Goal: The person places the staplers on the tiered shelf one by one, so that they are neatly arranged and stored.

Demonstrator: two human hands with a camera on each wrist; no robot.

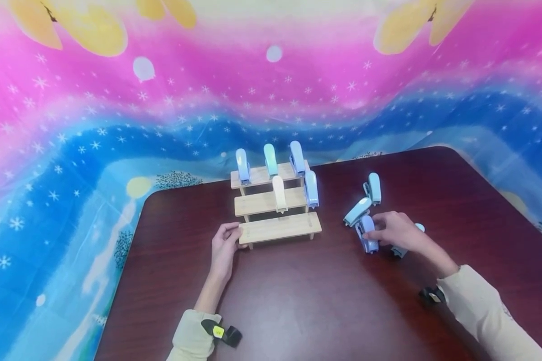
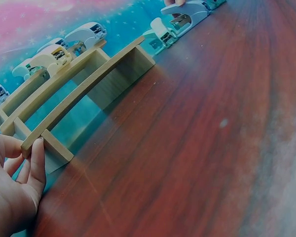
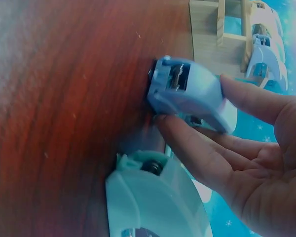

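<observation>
My left hand pinches the near left end of a three-tiered wooden shelf, thumb and fingers at the bottom board's corner. To the right, my right hand holds a lavender-blue stapler between thumb and fingers, low over the table. In the right wrist view the thumb lies on one side of this stapler and the fingers on the other. A mint stapler and a teal stapler sit just beyond it. Another greenish stapler is partly hidden by the right hand in the head view.
On the shelf's top tier stand a blue stapler, a mint one and a lavender one. The middle tier bears a cream stapler and a lavender-blue one. A patterned cloth hangs behind the dark table.
</observation>
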